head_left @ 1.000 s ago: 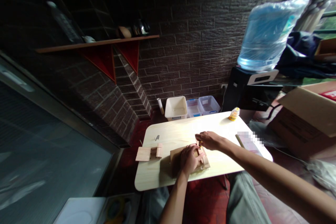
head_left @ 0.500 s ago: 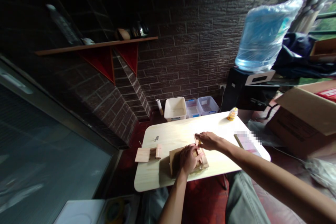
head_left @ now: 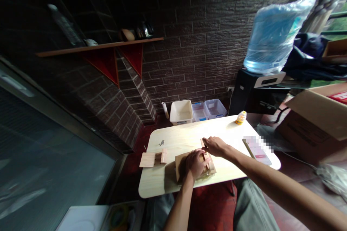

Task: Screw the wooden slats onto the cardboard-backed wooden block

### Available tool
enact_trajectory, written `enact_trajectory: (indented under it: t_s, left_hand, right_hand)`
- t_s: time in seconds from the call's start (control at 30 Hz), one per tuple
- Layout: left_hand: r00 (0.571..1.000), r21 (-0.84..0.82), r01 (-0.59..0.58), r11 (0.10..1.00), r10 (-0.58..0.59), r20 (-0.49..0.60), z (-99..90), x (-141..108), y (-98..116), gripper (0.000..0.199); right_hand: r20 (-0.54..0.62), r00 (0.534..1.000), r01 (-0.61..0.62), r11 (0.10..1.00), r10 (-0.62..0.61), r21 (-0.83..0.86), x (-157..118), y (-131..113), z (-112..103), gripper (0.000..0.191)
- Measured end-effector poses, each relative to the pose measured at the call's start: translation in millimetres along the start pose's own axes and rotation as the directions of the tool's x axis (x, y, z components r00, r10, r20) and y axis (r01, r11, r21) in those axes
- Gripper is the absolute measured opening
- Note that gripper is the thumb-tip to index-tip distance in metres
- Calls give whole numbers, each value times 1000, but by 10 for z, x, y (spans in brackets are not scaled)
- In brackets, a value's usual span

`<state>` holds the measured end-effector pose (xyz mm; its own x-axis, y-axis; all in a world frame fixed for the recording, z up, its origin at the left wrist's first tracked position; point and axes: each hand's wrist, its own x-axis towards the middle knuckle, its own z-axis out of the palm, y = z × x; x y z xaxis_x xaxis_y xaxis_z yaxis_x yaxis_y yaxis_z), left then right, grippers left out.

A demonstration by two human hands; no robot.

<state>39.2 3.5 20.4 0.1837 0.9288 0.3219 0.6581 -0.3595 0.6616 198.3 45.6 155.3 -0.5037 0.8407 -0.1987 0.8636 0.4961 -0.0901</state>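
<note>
On the pale table (head_left: 187, 135), near its front edge, lies a brown wooden box-like piece (head_left: 181, 166). My left hand (head_left: 195, 162) is wrapped over its top, fingers bent around a narrow wooden part. My right hand (head_left: 214, 145) is closed at the far end of that part, beside my left fingertips; what it pinches is too small to name. A light wooden assembly (head_left: 149, 159) lies at the table's left. Small dark bits (head_left: 162, 143) sit behind it.
A small clear and orange container (head_left: 240, 118) stands at the back right of the table. A printed sheet (head_left: 257, 149) lies at the right. Beyond the table are a white bin (head_left: 181, 111), clear bins (head_left: 215, 108) and a water dispenser (head_left: 251, 94).
My right hand has shifted very slightly while staying closed at the wooden part. My left hand keeps its place.
</note>
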Motion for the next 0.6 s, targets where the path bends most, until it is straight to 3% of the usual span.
enact_trajectory:
  t_s: [0.2, 0.47, 0.6]
  left_hand:
    - [1000, -3, -11, 1000, 11, -9, 2, 0, -11, 27]
    - [1000, -3, 16, 1000, -16, -9, -26, 7, 63, 24]
    - [1000, 0, 27, 1000, -27, -2, -35, -3, 66, 24]
  right_hand:
    - [-15, 995, 96, 995, -96, 17, -38, 44, 9, 23]
    - [-14, 1000, -16, 1000, 16, -9, -46, 47, 37, 35]
    - [-30, 996, 82, 996, -81, 36, -72, 71, 6, 29]
